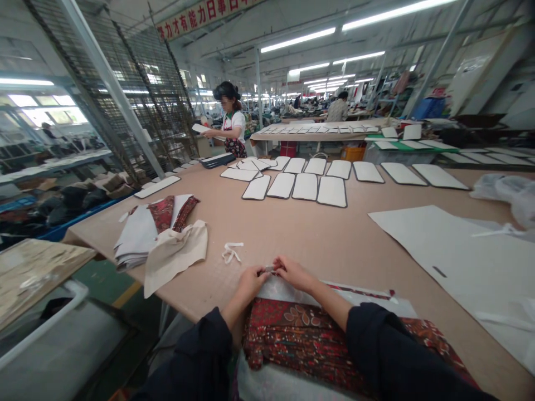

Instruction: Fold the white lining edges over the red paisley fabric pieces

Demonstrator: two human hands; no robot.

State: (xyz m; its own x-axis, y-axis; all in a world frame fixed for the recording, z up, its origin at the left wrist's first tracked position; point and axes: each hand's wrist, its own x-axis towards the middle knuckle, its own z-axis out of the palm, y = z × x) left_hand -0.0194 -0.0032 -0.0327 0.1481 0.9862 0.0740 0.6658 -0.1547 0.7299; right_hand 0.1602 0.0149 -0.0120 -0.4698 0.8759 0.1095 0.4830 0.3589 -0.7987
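My left hand (pixel 251 283) and my right hand (pixel 293 273) meet over the table's near edge, fingers closed. Between their fingertips is a small light-grey piece (pixel 270 269), too small to name exactly. Under my wrists lies a stack of dark red patterned fabric (pixel 301 340), with a whitish sheet (pixel 284 289) along its far side. A white strip, curled up (pixel 232 253), rests on the table just left of my hands. Farther left, a cream cloth (pixel 178 253) partly covers grey and red patterned pieces (pixel 137 234).
The brown-covered table (pixel 200 287) carries rows of white dark-edged panels (pixel 305 186) at its far side. A large white sheet (pixel 434 250) and crumpled clear plastic (pixel 505 195) lie to the right. A co-worker (pixel 232 122) stands beyond the far left edge, holding a white panel.
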